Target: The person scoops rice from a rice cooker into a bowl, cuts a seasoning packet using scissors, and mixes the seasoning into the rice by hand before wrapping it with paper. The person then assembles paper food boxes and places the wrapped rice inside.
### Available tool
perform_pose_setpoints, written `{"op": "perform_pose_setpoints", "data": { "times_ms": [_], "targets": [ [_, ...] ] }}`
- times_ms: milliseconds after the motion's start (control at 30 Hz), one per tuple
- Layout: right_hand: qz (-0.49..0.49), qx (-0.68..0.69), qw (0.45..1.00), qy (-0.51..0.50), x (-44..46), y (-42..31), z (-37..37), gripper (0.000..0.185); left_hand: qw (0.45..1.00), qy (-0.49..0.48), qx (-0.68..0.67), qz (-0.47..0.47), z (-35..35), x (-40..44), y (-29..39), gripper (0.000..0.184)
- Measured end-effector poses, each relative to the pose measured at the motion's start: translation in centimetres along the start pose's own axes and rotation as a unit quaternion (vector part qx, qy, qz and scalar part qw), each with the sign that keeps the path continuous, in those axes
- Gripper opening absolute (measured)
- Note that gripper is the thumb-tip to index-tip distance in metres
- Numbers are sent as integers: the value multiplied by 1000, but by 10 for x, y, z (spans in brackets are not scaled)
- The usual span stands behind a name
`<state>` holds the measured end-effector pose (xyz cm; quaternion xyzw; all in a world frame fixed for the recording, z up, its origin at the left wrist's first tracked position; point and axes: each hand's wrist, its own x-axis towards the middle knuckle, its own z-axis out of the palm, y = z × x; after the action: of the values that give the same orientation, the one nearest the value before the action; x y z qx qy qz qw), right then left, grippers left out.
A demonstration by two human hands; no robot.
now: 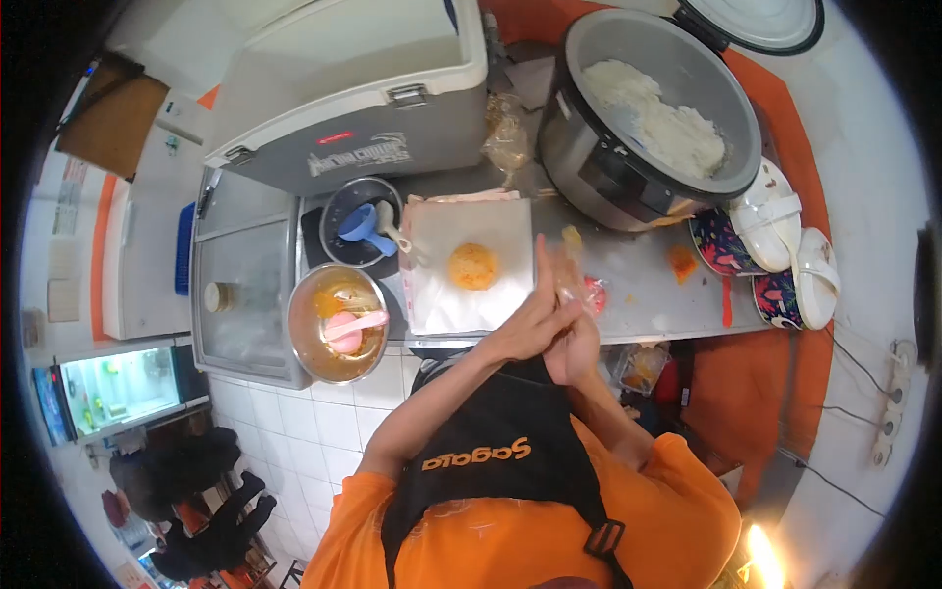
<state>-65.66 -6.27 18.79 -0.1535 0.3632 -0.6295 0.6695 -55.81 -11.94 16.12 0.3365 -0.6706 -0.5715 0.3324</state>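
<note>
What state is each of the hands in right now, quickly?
Left hand: open, fingers extended, against the right hand.
Right hand: partly hidden; clear crinkled plastic shows by its fingers, but whether it grips cannot be told.

Food [472, 267] on paper sheets [432, 302]

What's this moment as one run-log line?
left hand, right hand: together, grip unclear | round orange food: on white paper | rice cooker: open, rice inside

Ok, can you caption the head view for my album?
Two hands together beside round orange food on white paper, near an open rice cooker.
</note>
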Motion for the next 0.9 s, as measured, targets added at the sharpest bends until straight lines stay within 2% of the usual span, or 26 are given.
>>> {"op": "perform_pose_setpoints", "data": {
  "times_ms": [33, 100, 133, 167, 233, 267, 300, 367, 400, 433, 467, 500, 533, 567, 600, 633, 667, 700, 733, 767, 833, 867, 900],
  "targets": [
    [7, 27, 999, -34, -5, 5, -15, 56, 1000, -4, -11, -4, 2, 1, -4, 109],
    [3, 47, 999, -15, -7, 9, -41, 53, 997, -24, -73, -30, 6, 3, -10, 112],
    [-9, 39, 998, 38, -2, 5, -47, 51, 990, -38, -122, -51, 5, 3, -6, 115],
    [-18, -13, 995, 102, 1, -3, -54, 48, 987, -90, -116, -63, 10, -2, 1, 114],
    [-22, -159, 958, 239, 12, -33, -55, 41, 976, -182, -102, -57, 20, -10, 15, 113],
    [-101, -154, 948, 258, 22, -41, -68, 38, 970, -223, -94, -40, 24, -15, 15, 113],
    [-179, -149, 933, 275, 32, -48, -88, 35, 971, -228, -56, -47, 19, -21, 28, 104],
    [-227, -168, 900, 332, 65, -65, -153, 33, 976, -207, -37, -60, 5, -30, 29, 93],
    [-197, -116, 913, 337, 77, -76, -171, 34, 978, -194, -25, -68, -6, -34, 29, 89],
    [-166, -64, 923, 342, 87, -86, -189, 35, 988, -133, 50, -62, -20, -38, 30, 64],
    [-116, -163, 927, 317, 100, -91, -230, 29, 984, -105, 68, -123, -38, -44, 20, 41],
    [-67, -261, 919, 286, 117, -90, -281, 29, 985, -38, 107, -133, -50, -54, 1, 26],
    [-19, -357, 900, 250, 128, -87, -304, 32, 965, -5, 175, -198, -64, -66, -19, 22],
    [-10, -539, 792, 285, 125, -94, -291, 33, 927, -33, 280, -249, -79, -76, -27, 30],
    [-6, -697, 649, 304, 113, -109, -263, 34, 919, -5, 347, -189, -88, -91, -45, 35],
    [-4, -823, 476, 308, 99, -122, -231, 35, 902, 21, 411, -131, -91, -111, -66, 40],
    [-21, -825, 477, 304, 90, -129, -208, 35, 877, 46, 473, -73, -93, -127, -79, 45],
    [-39, -825, 477, 300, 82, -134, -185, 35, 869, -6, 479, -126, -96, -135, -81, 59],
    [-55, -825, 478, 297, 78, -132, -165, 35, 861, -6, 495, -117, -96, -142, -89, 60],
    [-71, -814, 526, 236, 75, -120, -145, 33, 853, -11, 510, -108, -95, -150, -98, 60],
    [-71, -705, 705, 26, 80, -65, -122, 34, 849, -17, 521, -82, -92, -162, -114, 59],
    [-32, -750, 657, -73, 71, -50, -75, 38, 841, -26, 535, -69, -94, -163, -115, 57],
    [-93, -755, 622, -187, 71, -13, -71, 37, 833, -33, 549, -56, -96, -162, -117, 56]
  ]
}}
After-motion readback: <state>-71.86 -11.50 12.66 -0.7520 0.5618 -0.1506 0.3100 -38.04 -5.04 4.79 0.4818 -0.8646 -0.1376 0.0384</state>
